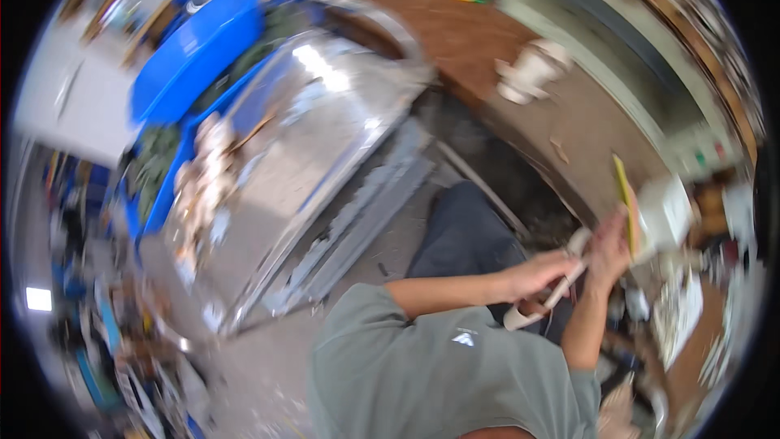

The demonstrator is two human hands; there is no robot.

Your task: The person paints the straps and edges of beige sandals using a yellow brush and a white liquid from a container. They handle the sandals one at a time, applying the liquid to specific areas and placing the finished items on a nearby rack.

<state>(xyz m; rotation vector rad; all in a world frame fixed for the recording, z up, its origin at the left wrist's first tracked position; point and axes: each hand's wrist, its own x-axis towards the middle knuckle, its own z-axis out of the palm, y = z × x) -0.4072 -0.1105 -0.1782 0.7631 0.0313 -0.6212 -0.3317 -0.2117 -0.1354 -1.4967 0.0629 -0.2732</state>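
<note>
The picture is smeared by motion. A pale, cream-coloured curved piece [557, 294] is between my two hands in front of my body; its exact kind I cannot make out. My left hand [538, 278] is closed on it, with the fingers bent round its upper part. Close beside it on the right, my right hand [608, 254] is closed on a thin, flat yellow strip [624, 187], which stands up from the fingers. Whether the right hand also touches the cream piece is unclear.
A metal-topped table [325, 130] stands at the left, with blue plastic bins [199, 53] at its far side. On the brown bench [455, 28] lies a white, crumpled-looking thing [532, 69]. A white container [668, 207] is just right of my hands.
</note>
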